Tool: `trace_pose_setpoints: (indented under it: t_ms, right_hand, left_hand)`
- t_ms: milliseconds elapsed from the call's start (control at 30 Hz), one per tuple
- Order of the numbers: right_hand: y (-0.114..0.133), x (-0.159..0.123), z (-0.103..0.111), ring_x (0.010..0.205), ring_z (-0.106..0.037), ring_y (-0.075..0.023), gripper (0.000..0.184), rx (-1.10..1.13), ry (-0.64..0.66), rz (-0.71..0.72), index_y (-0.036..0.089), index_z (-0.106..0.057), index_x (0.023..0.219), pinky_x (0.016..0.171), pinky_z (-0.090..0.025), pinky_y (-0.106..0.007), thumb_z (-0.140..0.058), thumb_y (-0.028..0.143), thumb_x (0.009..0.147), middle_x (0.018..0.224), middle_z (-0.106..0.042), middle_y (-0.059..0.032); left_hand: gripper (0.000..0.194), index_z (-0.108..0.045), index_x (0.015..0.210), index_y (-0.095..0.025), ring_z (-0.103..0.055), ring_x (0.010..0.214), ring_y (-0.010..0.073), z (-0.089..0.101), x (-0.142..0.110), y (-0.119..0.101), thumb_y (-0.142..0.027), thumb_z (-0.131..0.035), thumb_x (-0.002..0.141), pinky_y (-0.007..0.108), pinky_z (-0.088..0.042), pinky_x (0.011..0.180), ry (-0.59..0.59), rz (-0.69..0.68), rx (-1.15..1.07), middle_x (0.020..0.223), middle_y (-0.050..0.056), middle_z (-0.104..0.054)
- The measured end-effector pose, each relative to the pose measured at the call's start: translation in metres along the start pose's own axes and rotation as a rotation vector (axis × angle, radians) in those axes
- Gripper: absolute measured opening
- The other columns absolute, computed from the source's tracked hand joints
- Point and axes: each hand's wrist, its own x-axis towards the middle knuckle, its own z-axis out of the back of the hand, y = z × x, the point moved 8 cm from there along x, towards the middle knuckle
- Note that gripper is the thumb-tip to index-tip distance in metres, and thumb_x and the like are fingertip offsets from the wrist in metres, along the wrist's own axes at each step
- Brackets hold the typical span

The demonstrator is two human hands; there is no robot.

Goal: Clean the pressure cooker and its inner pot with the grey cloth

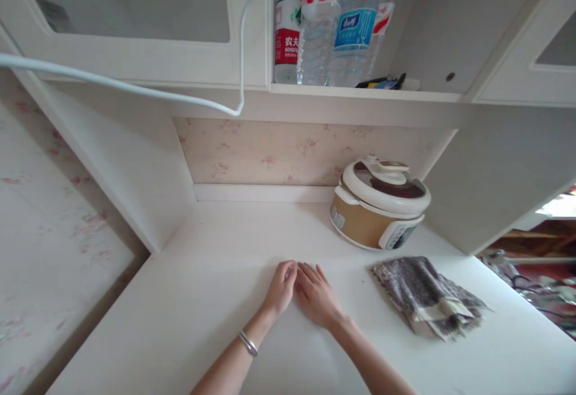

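Observation:
My left hand [281,287], with a silver bangle [248,343] at its wrist, rests on the white countertop [216,275] with its fingers curled in. Whatever its fingers may hold is hidden. Right beside it, my right hand [317,296] lies palm down on the counter, fingers stretched out. The two hands meet at the fingertips. To the right of my right hand lies a folded grey-brown towel [423,293] with a pale band and frayed edges. Behind the towel stands a white and gold electric cooker [375,206] with its lid on.
An open cupboard [432,35] above holds several plastic bottles [353,35] and small dark items. A white cable [148,90] hangs across the upper left. Side panels [130,155] flank the counter. Blurred objects [540,290] lie beyond its right edge.

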Motion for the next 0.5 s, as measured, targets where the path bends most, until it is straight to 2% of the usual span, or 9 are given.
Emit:
trace_pose_setpoints:
  t_ms: [67, 133, 267, 500]
  right_hand:
    - [0.021, 0.01, -0.016, 0.134, -0.033, -0.0223, 0.051, -0.007, 0.026, 0.042, 0.023, -0.042, 0.139, 0.114, -0.018, -0.047, -0.044, 0.025, 0.088, 0.142, -0.044, -0.0065]
    - [0.033, 0.014, -0.03, 0.137, -0.029, -0.0238, 0.057, -0.021, 0.045, 0.076, 0.024, -0.037, 0.142, 0.115, -0.015, -0.048, -0.047, 0.025, 0.086, 0.145, -0.04, -0.0058]
    - [0.031, 0.013, -0.048, 0.136, -0.031, -0.0238, 0.06, -0.037, 0.058, 0.082, 0.019, -0.031, 0.145, 0.115, -0.016, -0.044, -0.045, 0.027, 0.087, 0.147, -0.034, -0.0082]
    - [0.026, 0.01, -0.05, 0.135, -0.033, -0.0228, 0.061, -0.04, 0.071, 0.085, 0.02, -0.03, 0.145, 0.116, -0.016, -0.043, -0.044, 0.029, 0.087, 0.146, -0.036, -0.0081]
  left_hand:
    - [0.039, -0.057, 0.116, -0.021, -0.05, 0.119, 0.02, 0.008, -0.001, -0.005, -0.044, -0.039, 0.091, 0.035, -0.035, 0.104, -0.022, -0.072, 0.054, 0.124, 0.011, -0.057]
    - [0.04, -0.059, 0.119, -0.023, -0.044, 0.126, 0.0207, 0.012, -0.004, -0.01, -0.044, -0.04, 0.091, 0.038, -0.028, 0.11, 0.006, -0.141, 0.169, 0.13, 0.009, -0.054]
    - [0.04, -0.061, 0.121, -0.03, -0.033, 0.134, 0.021, -0.001, -0.015, -0.018, -0.042, -0.034, 0.094, 0.045, -0.012, 0.116, 0.152, -0.24, 0.425, 0.135, 0.001, -0.053]
    - [0.043, -0.059, 0.124, -0.03, -0.037, 0.132, 0.0182, -0.005, -0.021, -0.025, -0.039, -0.028, 0.096, 0.042, -0.018, 0.115, 0.144, -0.277, 0.495, 0.132, 0.0, -0.056]
